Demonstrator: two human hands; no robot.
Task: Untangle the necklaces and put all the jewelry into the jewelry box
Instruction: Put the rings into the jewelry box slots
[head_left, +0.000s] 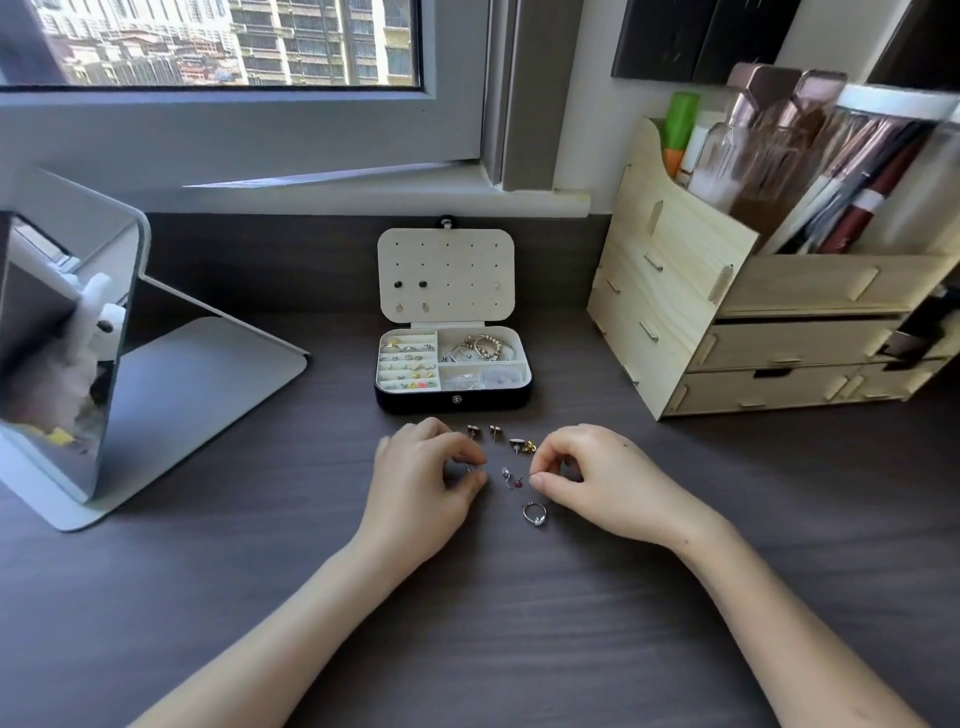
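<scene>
Our bare forearms reach in over the dark wood-grain desk (467, 649). Our left hand (428, 470) curls its fingers, thumb and forefinger pinching a tiny silvery bit (470, 467). Our right hand (592, 467) likewise pinches a thin metal end (534, 476). Whether both belong to one chain we cannot tell. Between them lies a small red-beaded charm (514, 483), with a silver stone-set ring (535, 514) nearer us. Round stud earrings (474, 429) sit just before the open black cream-lined jewelry box (452, 402). Pulling hard could tighten a knot or scatter the loose pieces.
</scene>
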